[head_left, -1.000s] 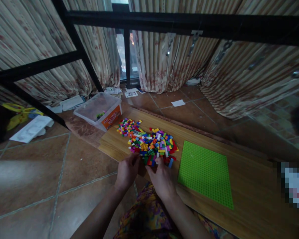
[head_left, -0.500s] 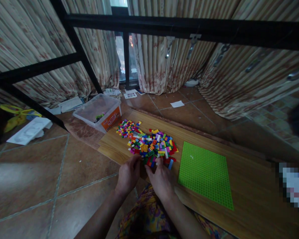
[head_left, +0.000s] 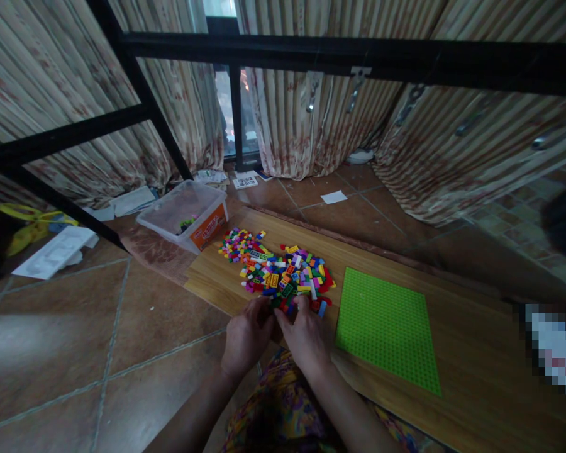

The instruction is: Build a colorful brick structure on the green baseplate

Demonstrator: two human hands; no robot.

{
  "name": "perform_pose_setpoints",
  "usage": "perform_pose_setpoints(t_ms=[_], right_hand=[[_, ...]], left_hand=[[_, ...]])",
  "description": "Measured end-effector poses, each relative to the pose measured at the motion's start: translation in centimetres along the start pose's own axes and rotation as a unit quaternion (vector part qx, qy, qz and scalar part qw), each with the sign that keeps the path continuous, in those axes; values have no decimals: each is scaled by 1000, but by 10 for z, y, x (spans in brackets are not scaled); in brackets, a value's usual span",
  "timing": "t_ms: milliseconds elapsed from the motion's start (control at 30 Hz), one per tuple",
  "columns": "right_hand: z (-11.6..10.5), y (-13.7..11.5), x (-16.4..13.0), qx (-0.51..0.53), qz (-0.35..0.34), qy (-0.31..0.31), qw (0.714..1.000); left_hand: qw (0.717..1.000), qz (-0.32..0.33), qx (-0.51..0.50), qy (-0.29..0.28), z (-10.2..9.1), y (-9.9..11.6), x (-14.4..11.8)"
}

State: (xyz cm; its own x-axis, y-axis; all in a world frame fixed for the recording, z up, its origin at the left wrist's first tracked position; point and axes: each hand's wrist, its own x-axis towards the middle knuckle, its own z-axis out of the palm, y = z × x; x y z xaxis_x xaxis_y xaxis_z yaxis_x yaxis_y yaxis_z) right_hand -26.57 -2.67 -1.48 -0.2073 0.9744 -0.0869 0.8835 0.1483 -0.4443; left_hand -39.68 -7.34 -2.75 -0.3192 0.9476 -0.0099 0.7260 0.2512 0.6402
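Observation:
A heap of small coloured toy bricks [head_left: 283, 270] is spread on the wooden board. At its near edge my left hand [head_left: 246, 335] is closed, thumb and fingertips bent together. Close beside it on the right is my right hand [head_left: 305, 335], its thumb and forefinger curled inward so that the two thumbs nearly meet. What the fingers hold, if anything, is hidden behind them and too small to make out. A green studded baseplate [head_left: 387, 330] lies flat to the right of the bricks, apart from both hands.
A clear plastic box [head_left: 174, 214] with an orange label stands beyond the bricks at the left, a few pieces inside. The long wooden board [head_left: 490, 377] runs to the right. A white moulded tray [head_left: 54, 253] and papers lie on the tiled floor, before curtains and a black metal frame.
My left hand has shifted slightly right, bringing its fingertips closer to the right hand. The right hand stays almost in place. The bricks and baseplate look the same.

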Motion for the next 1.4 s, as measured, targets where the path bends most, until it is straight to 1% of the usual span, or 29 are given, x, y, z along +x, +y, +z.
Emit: perform_pose_setpoints(t_ms=[100, 233, 400, 500, 600, 733, 800, 867, 1000, 1167, 1267, 1333, 1400], right_hand=[[0, 2, 1, -20, -2, 2, 1000], [-2, 10, -4, -5, -17, 9, 1000], [-3, 17, -10, 0, 16, -7, 1000], [-1, 17, -10, -12, 20, -3, 1000], [0, 18, -9, 0, 25, 0, 1000], [-1, 27, -9, 72, 50, 12, 996], [-2, 33, -8, 104, 60, 24, 993], [-4, 38, -8, 114, 58, 33, 991], [-7, 41, -9, 105, 52, 31, 993], [-9, 41, -11, 82, 36, 38, 995], [-10, 43, -12, 76, 36, 34, 996], [-10, 44, -12, 98, 35, 25, 994], [-10, 44, -12, 127, 34, 17, 991]], left_hand=[[1000, -5, 21, 5, 2, 2, 0], [999, -9, 37, 15, 5, 2, 0], [999, -5, 43, 21, 6, 3, 0], [999, -4, 42, 24, 6, 3, -2], [999, 1, 25, 35, 7, 1, -5], [997, 16, -24, 65, 10, -2, -9], [995, 19, -59, 81, 11, -1, -12], [992, 22, -92, 87, 12, 3, -15], [988, 33, -137, 60, 18, 17, -20], [981, 40, -188, -11, 30, 36, -17], [973, 58, -217, -49, 36, 45, -10], [971, 71, -224, -53, 39, 50, -7], [971, 78, -224, -39, 41, 52, -5]])
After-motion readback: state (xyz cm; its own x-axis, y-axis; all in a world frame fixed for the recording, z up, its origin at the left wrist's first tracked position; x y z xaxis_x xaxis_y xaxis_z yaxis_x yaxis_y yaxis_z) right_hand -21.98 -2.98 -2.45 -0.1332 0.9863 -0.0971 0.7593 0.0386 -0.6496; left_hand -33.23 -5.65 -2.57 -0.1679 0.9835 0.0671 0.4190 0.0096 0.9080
